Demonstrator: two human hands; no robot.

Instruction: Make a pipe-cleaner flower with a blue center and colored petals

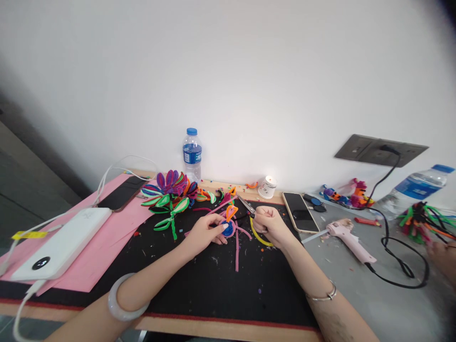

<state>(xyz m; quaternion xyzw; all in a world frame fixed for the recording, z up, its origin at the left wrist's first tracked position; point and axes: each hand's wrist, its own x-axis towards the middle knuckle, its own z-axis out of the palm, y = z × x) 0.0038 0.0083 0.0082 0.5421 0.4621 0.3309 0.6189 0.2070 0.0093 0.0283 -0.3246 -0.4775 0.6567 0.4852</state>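
Observation:
My left hand pinches a coiled pipe-cleaner piece, blue in the middle with a pink ring around it and an orange loop standing up from its top. Close by on the right, my right hand is closed around a pair of small scissors, whose metal blades point up and left. A yellow pipe cleaner curves just below that hand. Pink pipe-cleaner strips lie on the black mat around the coil.
Pipe-cleaner flowers and a water bottle stand at the back. On the left are a power bank and a phone; on the right, another phone, a corded glue gun and another person's hand. A paper cup sits by the wall.

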